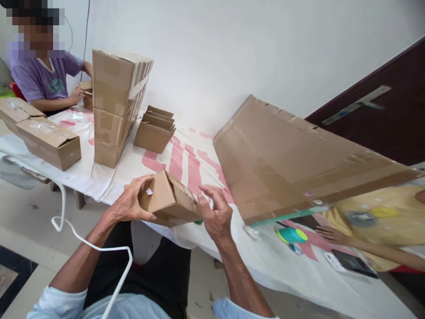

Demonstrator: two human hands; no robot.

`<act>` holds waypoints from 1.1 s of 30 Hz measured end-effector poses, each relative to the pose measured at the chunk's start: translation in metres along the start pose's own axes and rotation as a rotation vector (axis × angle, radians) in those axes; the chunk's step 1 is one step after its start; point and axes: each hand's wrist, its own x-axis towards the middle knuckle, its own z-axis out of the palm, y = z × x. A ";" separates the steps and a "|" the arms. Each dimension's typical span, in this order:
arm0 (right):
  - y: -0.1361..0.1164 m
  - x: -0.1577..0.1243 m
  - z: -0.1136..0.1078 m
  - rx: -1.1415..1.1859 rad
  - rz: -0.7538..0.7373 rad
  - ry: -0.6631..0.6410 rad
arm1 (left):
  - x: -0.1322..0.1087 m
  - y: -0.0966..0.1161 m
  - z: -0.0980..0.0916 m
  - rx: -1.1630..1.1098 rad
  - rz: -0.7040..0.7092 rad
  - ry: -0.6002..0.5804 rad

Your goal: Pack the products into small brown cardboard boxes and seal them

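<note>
A small brown cardboard box [161, 193] is tilted over the table's front edge, with a small white label on its near-left end. My left hand [134, 199] grips that end, thumb below and fingers over the top. At the box's other end is my right hand [217, 212], its fingers apart and bent, the thumb close to or touching the cardboard. Clear tape seems to run along the flap seam. A bit of green shows under the box near my right hand; I cannot make out what it is.
Taped cartons form a tall stack [111, 88] at left, with more boxes [49, 135] beside it. Several open box pieces [154, 133] stand behind. A large cardboard panel [275, 164] leans at right. A white bent tube [124, 270] crosses my left arm. People sit at both sides.
</note>
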 end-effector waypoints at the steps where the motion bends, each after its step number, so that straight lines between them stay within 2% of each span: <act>1: -0.017 0.009 -0.001 -0.018 -0.115 -0.029 | 0.003 0.004 0.000 0.009 -0.011 -0.008; 4: -0.064 0.034 0.001 -0.078 -0.427 -0.244 | 0.010 0.016 0.004 0.033 -0.037 -0.016; 6: -0.083 0.048 0.007 -0.152 -0.570 -0.405 | 0.014 0.022 0.009 0.040 -0.040 -0.010; 9: -0.091 0.062 0.015 -0.314 -0.655 -0.569 | 0.017 0.028 0.013 0.035 -0.018 -0.005; 13: -0.084 0.073 0.019 -0.415 -0.678 -0.683 | 0.019 0.031 0.013 0.032 -0.012 -0.017; 19: -0.080 0.078 0.028 -0.404 -0.708 -0.714 | 0.021 0.033 0.012 0.010 0.021 -0.015; 27: -0.086 0.082 0.031 -0.420 -0.786 -0.789 | 0.021 0.035 0.010 0.017 0.019 -0.016; 33: -0.083 0.089 0.039 -0.350 -0.732 -0.787 | 0.023 0.033 0.006 0.017 0.007 -0.025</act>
